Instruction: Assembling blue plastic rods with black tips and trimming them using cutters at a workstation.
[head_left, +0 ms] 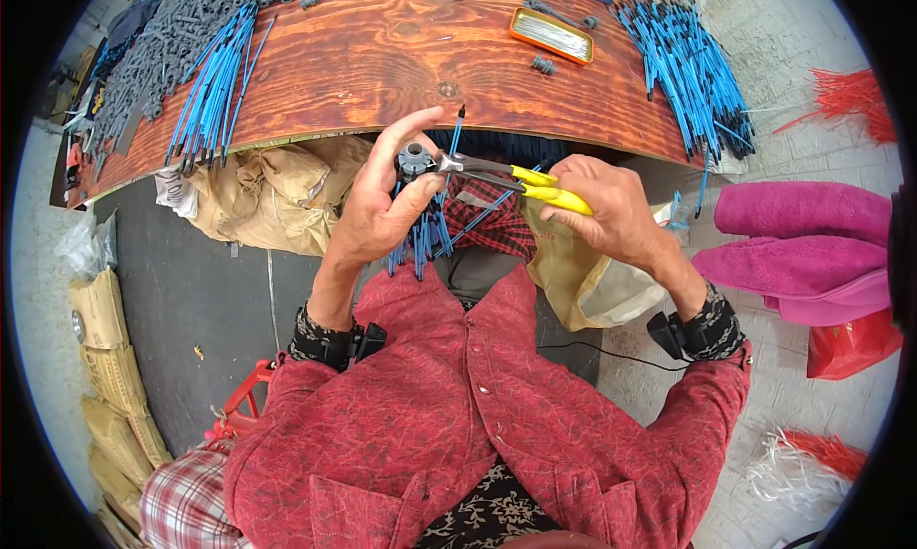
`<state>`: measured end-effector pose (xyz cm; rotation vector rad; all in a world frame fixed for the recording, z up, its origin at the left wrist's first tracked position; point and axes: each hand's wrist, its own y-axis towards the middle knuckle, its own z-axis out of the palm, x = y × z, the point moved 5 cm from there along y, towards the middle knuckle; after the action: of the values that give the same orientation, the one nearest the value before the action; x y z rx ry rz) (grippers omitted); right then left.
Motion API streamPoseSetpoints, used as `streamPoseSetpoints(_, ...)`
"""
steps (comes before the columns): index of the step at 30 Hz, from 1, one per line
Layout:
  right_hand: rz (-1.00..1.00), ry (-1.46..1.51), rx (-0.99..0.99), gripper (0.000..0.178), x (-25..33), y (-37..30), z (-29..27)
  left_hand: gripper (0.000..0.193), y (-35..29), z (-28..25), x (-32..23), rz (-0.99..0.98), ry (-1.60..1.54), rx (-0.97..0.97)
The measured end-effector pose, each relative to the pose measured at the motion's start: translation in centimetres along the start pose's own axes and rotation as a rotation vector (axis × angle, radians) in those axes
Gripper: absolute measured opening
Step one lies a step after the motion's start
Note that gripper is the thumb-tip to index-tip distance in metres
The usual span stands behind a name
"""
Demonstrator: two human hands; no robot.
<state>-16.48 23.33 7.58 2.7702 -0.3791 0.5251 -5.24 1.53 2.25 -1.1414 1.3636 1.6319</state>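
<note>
Two hands are hovering just in front of the bench (401, 47). The left hand (373, 213)'s fingers are spreading a little, holding a round grey part (415, 162) between them. The right hand (611, 210)'s fingers are squeezing yellow-handled pliers (565, 200), which are pointing at it. Blue sticks (676, 66) are lying on the bench's right end; a tray (549, 50) is sitting nearby.
</note>
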Motion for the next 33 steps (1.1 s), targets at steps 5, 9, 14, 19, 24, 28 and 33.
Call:
streamPoseSetpoints(5, -0.046, 0.122, -0.063, 0.03, -0.1, -0.5, 2.4, 0.057, -0.7, -0.4, 0.8, 0.023, -0.124, -0.061)
streamPoseSetpoints(9, -0.068, 0.133, -0.108, 0.028, 0.5, -0.1, 3.7, 0.047, -1.3, -1.2, 1.1, -0.014, -0.128, -0.06)
streamPoseSetpoints(14, -0.073, 0.186, -0.093, 0.026, 0.7, 0.1, 4.7, 0.046, -1.6, -1.5, 0.4, 0.017, -0.104, -0.01)
streamPoseSetpoints(19, -0.097, 0.205, -0.137, 0.026, 1.0, 0.1, 5.5, 0.039, -1.6, -1.6, 0.3, 0.068, -0.176, 0.039)
streamPoseSetpoints(24, -0.081, 0.232, -0.157, 0.025, 1.5, 0.2, 5.6, 0.047, -2.3, -1.9, 0.4, 0.041, -0.197, 0.029)
streamPoseSetpoints(28, -0.114, 0.031, -0.169, 0.025, 2.0, -0.4, 3.4, 0.06, -2.7, -1.4, 0.2, 0.056, -0.201, 0.021)
streamPoseSetpoints(33, -0.115, -0.041, -0.219, 0.024, 2.9, -1.3, 1.4, 0.067, -2.8, -0.9, 0.3, 0.159, -0.313, 0.038)
